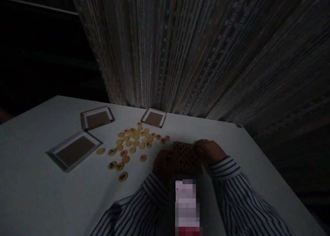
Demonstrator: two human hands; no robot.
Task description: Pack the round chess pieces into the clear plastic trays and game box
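A dark brown square box with round pieces arranged in rows lies on the white table. At its left side is my left hand, fingers curled against the edge and partly lost in shadow. My right hand touches the box's upper right corner, its fingers bent over the rim. Both hands seem closed around the box's edges. Left of the box, several round wooden discs lie scattered, some with red or black characters, others plain.
Two shallow open trays, one brown-rimmed and one grey, are at the left. Another open tray stands near the back edge, before a striped curtain. A lit phone is below the box.
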